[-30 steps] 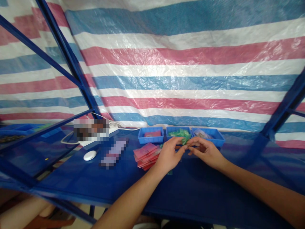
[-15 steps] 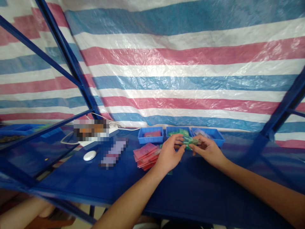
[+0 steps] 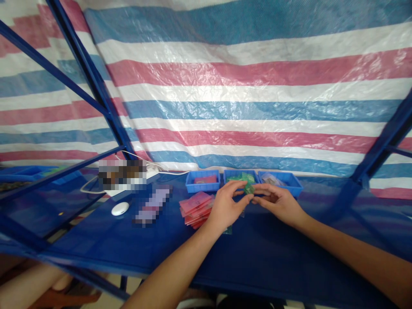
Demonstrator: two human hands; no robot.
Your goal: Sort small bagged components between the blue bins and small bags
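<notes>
Green bag (image 3: 249,189): small, thin, see-thru, a bit scrunched. It's pinched & not flat, just this side of mid tray (image 3: 232,173), nr its R end. Part's hid, so can't tell full shape.

My bare left hand (image 3: 229,201) pinches with thumb and fingers; my bare right hand (image 3: 280,202) curls just beside it, bare forearms (image 3: 185,253) slanting inward.

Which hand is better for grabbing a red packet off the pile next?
Probably the left hand: it's beside the red packets. The right hand is farther away. The left seems to pinch a green piece, though.
</notes>
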